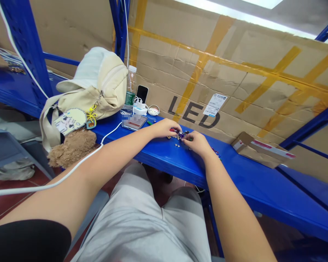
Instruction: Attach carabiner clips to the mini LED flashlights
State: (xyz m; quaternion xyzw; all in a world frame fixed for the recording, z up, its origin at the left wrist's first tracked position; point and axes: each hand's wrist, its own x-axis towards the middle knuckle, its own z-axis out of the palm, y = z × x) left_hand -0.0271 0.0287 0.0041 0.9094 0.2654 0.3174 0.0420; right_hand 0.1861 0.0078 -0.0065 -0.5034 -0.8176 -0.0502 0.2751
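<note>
My left hand (167,128) and my right hand (197,143) meet over the blue work surface (169,154), fingertips almost touching. The fingers of my left hand are pinched together, with a bit of red (174,130) showing beside them. My right hand is also closed in a pinch at a small dark purple piece (181,136) between the hands; what each hand grips is too small to make out. Small shiny metal pieces (177,145) lie under and in front of the fingers. Several thin coloured pieces (216,152) lie beyond my right wrist, partly hidden by it.
To the left are a cream backpack (109,87) with a cap (90,65), a plastic bottle (130,87), a phone (134,122) and a white charger (140,108). A white cable (79,165) crosses my left arm. An open cardboard box (262,150) stands right; a cardboard wall (158,54) rises behind.
</note>
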